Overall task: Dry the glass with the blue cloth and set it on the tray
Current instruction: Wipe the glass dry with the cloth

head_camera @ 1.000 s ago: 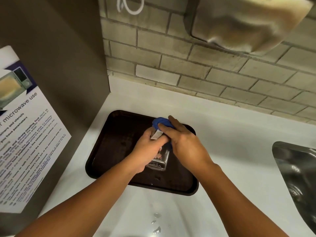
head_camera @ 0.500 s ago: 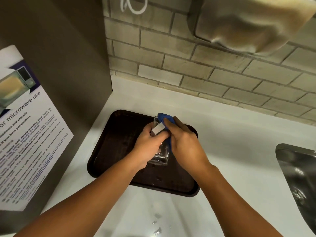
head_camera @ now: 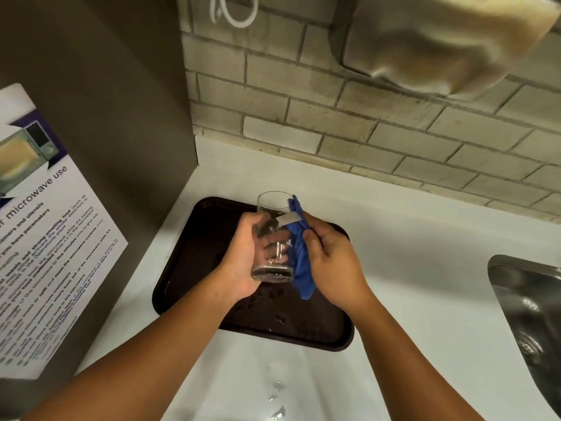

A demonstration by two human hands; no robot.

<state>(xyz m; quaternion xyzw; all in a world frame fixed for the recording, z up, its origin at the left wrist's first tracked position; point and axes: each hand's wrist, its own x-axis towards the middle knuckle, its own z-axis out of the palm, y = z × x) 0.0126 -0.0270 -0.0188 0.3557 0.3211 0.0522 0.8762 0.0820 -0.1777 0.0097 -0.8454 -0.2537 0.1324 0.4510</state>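
A clear drinking glass (head_camera: 273, 208) is held above the dark brown tray (head_camera: 188, 268), mouth tilted away from me. My left hand (head_camera: 239, 259) wraps around the glass's left side and base. Against the glass's right outer wall my right hand (head_camera: 331, 262) presses the blue cloth (head_camera: 300, 262), which hangs down past the base. A white label on the cloth lies near the rim. The inside of the glass is uncovered.
The tray lies on a white counter (head_camera: 425, 268) with water drops near the front edge (head_camera: 276, 387). A steel sink (head_camera: 531, 314) is at the right. A grey cabinet side with a microwave notice (head_camera: 45, 238) stands at the left, a brick wall behind.
The cloth has come out of the glass's mouth and now runs down its right outer side. The glass has risen and tilted so its open rim shows.
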